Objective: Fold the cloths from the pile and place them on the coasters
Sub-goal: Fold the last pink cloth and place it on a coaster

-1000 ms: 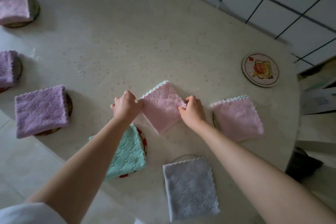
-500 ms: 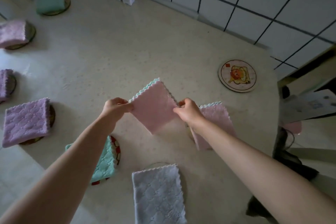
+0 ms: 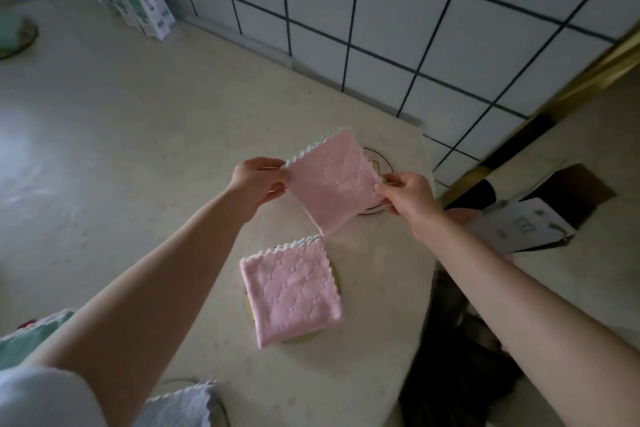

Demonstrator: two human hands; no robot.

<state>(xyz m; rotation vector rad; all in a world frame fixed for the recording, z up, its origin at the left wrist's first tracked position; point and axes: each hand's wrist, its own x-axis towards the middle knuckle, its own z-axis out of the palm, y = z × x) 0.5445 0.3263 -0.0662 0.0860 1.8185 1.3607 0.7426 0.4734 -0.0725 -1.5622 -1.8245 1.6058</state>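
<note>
Left hand (image 3: 258, 184) and right hand (image 3: 405, 198) pinch opposite corners of the folded pink cloth (image 3: 334, 184), now lifted over the centre-right coaster (image 3: 385, 163), ready for placing.

Folded pink cloth (image 3: 332, 180) held tilted, seemingly above a coaster (image 3: 379, 165).

The held cloth (image 3: 334, 180) covers most of the far coaster (image 3: 381, 166); only 2 arcs of its rim show. The folded cloth (image 3: 291, 291) covers the near coaster (image 3: 304, 338) except a rim sliver. The left arm (image 3: 138, 288) and the left edge cut off the green cloth (image 3: 24, 340). The bottom edge cuts off the grey cloth (image 3: 180, 406). Print on the cartons (image 3: 145, 7) is too blurred to read.
</note>
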